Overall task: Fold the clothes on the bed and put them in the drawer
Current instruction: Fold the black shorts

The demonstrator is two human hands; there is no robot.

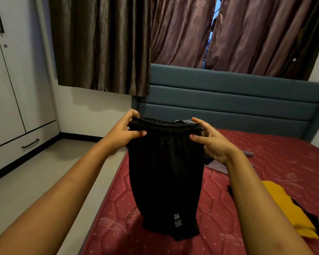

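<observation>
A black garment hangs in the air above the bed's red mattress, its lower hem near the mattress. My left hand pinches the left end of its gathered top edge. My right hand grips the right end, thumb in front. A yellow garment lies on the mattress at the right, with dark cloth beside it. A grey-mauve cloth lies behind my right wrist. The white wardrobe's bottom drawer at the left is closed, with a dark bar handle.
A padded blue-grey headboard stands at the far end of the bed, with brown curtains hanging above it. Pale floor runs between the wardrobe and the bed's left edge.
</observation>
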